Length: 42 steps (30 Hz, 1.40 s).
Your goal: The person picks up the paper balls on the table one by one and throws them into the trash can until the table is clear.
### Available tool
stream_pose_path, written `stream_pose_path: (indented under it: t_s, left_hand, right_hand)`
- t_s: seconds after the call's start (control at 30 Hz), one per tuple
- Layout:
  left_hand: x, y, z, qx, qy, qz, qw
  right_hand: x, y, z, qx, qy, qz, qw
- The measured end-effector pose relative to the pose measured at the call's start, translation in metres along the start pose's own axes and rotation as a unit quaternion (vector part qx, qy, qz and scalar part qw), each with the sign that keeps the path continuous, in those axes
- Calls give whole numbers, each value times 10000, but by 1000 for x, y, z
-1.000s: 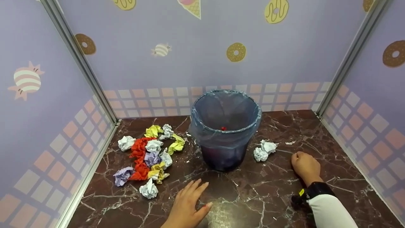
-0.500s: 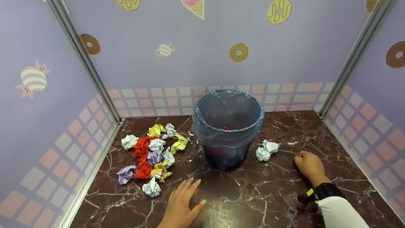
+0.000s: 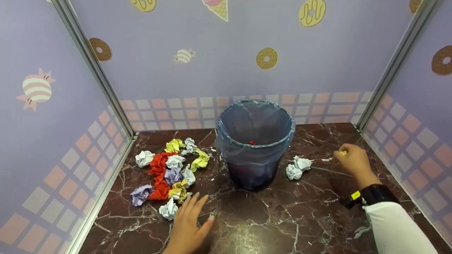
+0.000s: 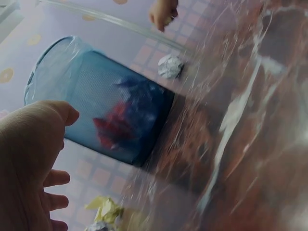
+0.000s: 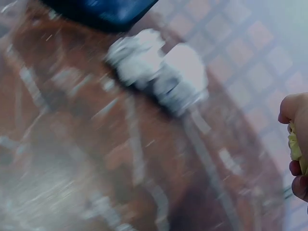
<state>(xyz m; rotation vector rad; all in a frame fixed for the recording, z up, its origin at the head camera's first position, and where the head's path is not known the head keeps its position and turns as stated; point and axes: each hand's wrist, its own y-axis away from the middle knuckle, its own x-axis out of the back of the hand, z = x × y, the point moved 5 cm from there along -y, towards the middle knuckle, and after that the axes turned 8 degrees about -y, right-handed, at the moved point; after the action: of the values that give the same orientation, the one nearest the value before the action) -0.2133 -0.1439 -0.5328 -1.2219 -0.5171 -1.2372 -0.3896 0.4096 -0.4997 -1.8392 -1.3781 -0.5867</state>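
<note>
My right hand [image 3: 355, 161] curls round a crumpled yellow paper ball [image 5: 294, 146], mostly hidden by the fingers, above the table at the right. Two white paper balls [image 3: 298, 167] lie to its left, side by side. My left hand [image 3: 188, 222], fingers spread and holding nothing, is low over the near table, its fingertips right by a white paper ball [image 3: 168, 209]. Beyond that is a cluster of red [image 3: 159, 164], yellow [image 3: 200, 159], white and purple [image 3: 173, 175] crumpled paper. The bin [image 3: 251, 176] stands upright between the hands, lined with a bluish plastic bag.
Red and dark crumpled paper [image 4: 114, 126] shows through the bin's mesh wall in the left wrist view. Patterned panels [image 3: 226, 63] close off the back and both sides of the dark marbled table [image 3: 268, 222]. Small white scraps [image 3: 326, 159] dot its surface.
My right hand has risen off the table and turned, so yellow paper now shows in its grip. My left hand has shifted left, closer to the nearest white paper ball.
</note>
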Motion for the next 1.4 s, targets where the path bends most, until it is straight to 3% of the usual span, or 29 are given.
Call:
stream_pose_path:
  t_s: [0.2, 0.4, 0.63, 0.77, 0.97, 1.2, 1.4]
  left_hand:
    - [10, -2, -20, 335, 25, -5, 9994]
    - [18, 3, -43, 615, -23, 66, 9981]
    - [27, 10, -63, 964, -177, -49, 9952]
    - [30, 13, -71, 1158, -155, -38, 9931]
    - [30, 20, -84, 1435, -80, 66, 9896]
    - [32, 31, -97, 1607, -165, 20, 9869]
    - [35, 37, -103, 1761, -236, -123, 9840]
  right_hand:
    - [33, -37, -42, -88, -74, -196, 9997]
    - [57, -70, -103, -382, -760, -396, 9956]
    - [68, -97, -182, 569, -503, -166, 9970]
    - [59, -105, -221, 917, -430, -275, 9945]
    - [30, -104, -275, 1548, -390, -648, 9850]
    - [-8, -89, -323, 2217, -360, -1477, 9632]
    - [-30, -77, -349, 2753, -348, -1861, 9425]
